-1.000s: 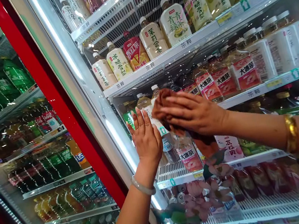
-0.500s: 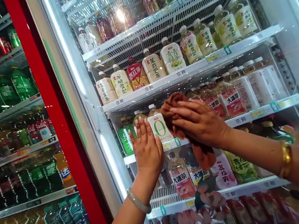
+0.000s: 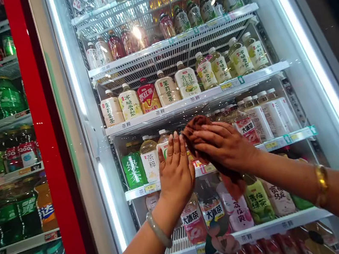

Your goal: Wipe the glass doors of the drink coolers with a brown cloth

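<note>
My left hand (image 3: 178,176) is raised palm-forward in front of the fridge's glass, fingers stretched upward and side by side, with nothing in it. It covers part of a white-labelled bottle on a middle shelf. To its right, my right hand (image 3: 231,144) presses on a bunched brown cloth (image 3: 198,127), whose loose end hangs below the palm. Behind the hands stand bottled teas, among them a green-labelled bottle (image 3: 133,167) and a red-labelled bottle (image 3: 248,130). A grey bangle (image 3: 158,229) rings the left wrist, a gold bracelet (image 3: 322,184) the right.
White shelves (image 3: 197,101) hold rows of drinks behind the glass. A red upright (image 3: 47,134) divides this fridge from another drinks fridge at left. Bright light strips (image 3: 318,63) run along the sides. A flower pattern (image 3: 223,243) shows low in the middle.
The view has shifted, so the shelves sit further left and lower. Against the bottles, both hands have moved to the right, the cloth still under the right hand.
</note>
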`<state>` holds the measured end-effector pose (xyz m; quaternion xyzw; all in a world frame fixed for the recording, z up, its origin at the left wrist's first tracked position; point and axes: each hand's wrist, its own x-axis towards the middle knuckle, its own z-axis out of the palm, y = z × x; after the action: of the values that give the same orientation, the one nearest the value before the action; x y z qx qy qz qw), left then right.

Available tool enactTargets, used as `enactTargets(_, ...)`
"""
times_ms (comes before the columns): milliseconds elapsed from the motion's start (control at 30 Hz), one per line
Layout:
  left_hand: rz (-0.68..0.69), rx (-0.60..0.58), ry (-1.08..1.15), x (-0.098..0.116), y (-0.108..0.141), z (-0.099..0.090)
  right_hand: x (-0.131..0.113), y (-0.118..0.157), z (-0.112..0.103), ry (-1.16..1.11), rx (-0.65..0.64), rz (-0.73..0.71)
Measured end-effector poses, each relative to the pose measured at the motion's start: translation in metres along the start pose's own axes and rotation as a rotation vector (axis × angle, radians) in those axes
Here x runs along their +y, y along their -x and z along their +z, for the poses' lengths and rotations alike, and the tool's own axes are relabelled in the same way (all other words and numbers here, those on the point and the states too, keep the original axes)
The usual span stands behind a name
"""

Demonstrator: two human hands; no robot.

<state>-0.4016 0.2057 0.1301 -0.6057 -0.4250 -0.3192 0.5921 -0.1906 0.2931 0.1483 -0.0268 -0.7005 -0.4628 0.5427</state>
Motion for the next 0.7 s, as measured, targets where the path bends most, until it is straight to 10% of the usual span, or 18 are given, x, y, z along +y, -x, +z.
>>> enactTargets(200, -0.143, -0.005, -0.004, 0.021, -0.032, 0.014, -0.013, -0.003, 0.006, 0.004, 0.013, 0.144)
enactTargets(367, -0.071, -0.007, 0.037, 0.035, -0.035, 0.015, 0.03, 0.031, -0.02, -0.002, -0.049, -0.017)
enactTargets(567, -0.176, -0.03, 0.124, 0.07, -0.074, 0.028, 0.031, 0.004, -0.001, 0.127, 0.08, 0.381)
enactTargets(700, -0.199, -0.054, 0.131, 0.086, -0.069, 0.03, 0.032, 0.03, -0.011, 0.081, 0.03, 0.25)
